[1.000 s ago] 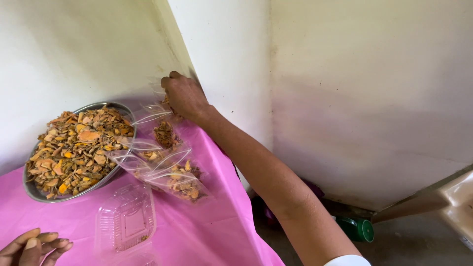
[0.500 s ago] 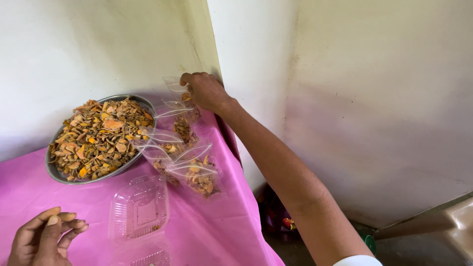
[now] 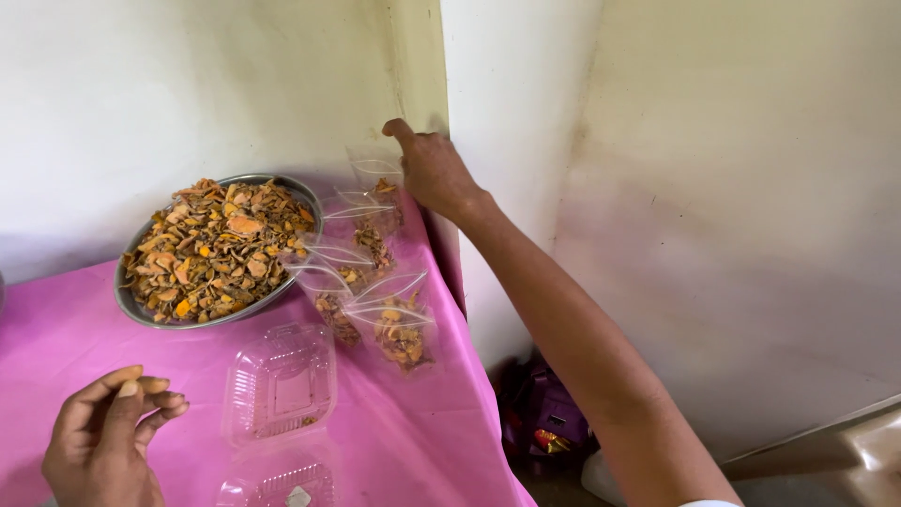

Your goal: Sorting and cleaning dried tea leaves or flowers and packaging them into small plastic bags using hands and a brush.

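Note:
My right hand (image 3: 430, 171) reaches to the far corner of the pink-covered table (image 3: 56, 329), its back toward me and the index finger raised against the wall. Just left of it a small clear zip bag (image 3: 374, 175) of dried orange-brown pieces leans at the wall; the fingers look off it. Below that lies a row of several filled zip bags (image 3: 375, 310). My left hand (image 3: 108, 437) hovers at the near left, fingers loosely curled, holding nothing. A round metal plate (image 3: 131, 305) heaped with dried orange slices sits at the back left.
An empty clear plastic clamshell box (image 3: 280, 383) lies open near the table's front. The table's right edge drops off by a wall corner (image 3: 441, 84). On the floor below sit a purple bag (image 3: 549, 413) and a tan plastic object (image 3: 868, 441).
My view has shifted, so everything has slid right in frame. My right hand has lifted off the top zip bag with its index finger up the wall. My left hand has risen further into view.

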